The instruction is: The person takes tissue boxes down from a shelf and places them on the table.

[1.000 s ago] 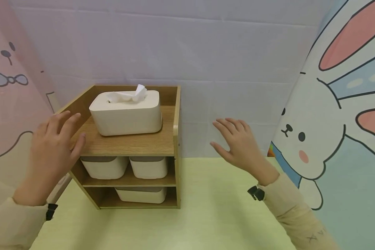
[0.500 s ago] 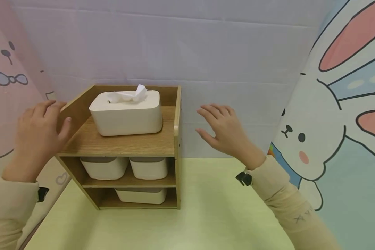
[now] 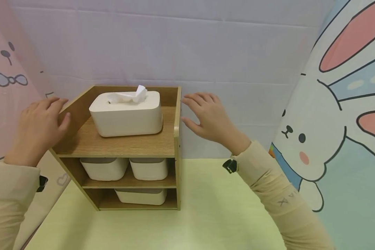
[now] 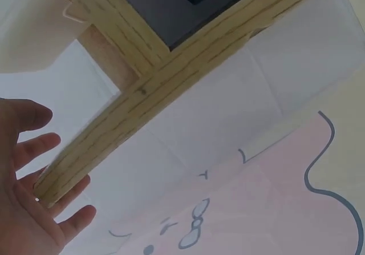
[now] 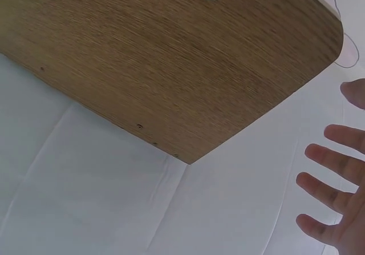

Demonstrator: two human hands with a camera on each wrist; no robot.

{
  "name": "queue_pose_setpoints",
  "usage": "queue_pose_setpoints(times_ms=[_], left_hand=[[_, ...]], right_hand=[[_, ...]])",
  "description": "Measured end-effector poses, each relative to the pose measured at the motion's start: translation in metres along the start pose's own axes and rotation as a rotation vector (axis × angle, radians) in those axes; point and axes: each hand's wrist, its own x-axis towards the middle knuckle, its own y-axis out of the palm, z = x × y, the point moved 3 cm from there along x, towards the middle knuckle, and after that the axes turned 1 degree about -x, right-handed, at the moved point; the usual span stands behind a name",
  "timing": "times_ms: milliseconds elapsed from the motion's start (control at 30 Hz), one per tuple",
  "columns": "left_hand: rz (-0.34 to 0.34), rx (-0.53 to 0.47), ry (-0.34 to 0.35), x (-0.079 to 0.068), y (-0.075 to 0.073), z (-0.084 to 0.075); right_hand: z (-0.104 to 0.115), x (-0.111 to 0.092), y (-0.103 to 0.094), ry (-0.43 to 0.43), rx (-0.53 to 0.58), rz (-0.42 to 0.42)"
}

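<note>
A wooden desktop shelf (image 3: 112,150) stands at the left of the head view. On its top board is a white tissue box (image 3: 126,123) with a tissue sticking out. My left hand (image 3: 39,126) is at the shelf's left side panel. In the left wrist view that panel's end (image 4: 85,158) overlaps the spread fingers (image 4: 82,221); contact cannot be told. My right hand (image 3: 209,119) hovers just outside the right side panel (image 3: 177,132), fingers extended. Seen from the right wrist, its fingers (image 5: 336,164) are apart from the screwed panel and hold nothing.
Two white bins (image 3: 104,169) sit in the shelf's middle level, and a wider white bin (image 3: 142,197) in the bottom one. The pale green tabletop (image 3: 218,205) extends to the right. Behind hangs a white cloth (image 3: 237,55), with cartoon-printed cloths at both sides.
My right hand has moved left and up to the shelf's right side. My left hand has shifted left and up to the outer left panel. The shelf and tissue box stay in place.
</note>
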Motion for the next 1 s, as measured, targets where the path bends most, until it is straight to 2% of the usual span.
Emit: queue_pose_setpoints(times_ms=[233,433,733,1000], left_hand=[[0.094,-0.017,0.056,0.007,0.009,0.015],[0.107,-0.057,0.088,0.005,0.012,0.018],[0.135,-0.021,0.096,0.005,0.017,0.022],[0.131,0.014,0.12,0.005,0.019,0.021]], right_hand=[[0.006,0.019,0.0,0.012,0.022,0.099],[0.013,0.035,0.004,0.004,0.025,0.181],[0.024,0.054,0.015,-0.018,0.064,0.242],[0.03,0.065,0.03,-0.026,0.064,0.331]])
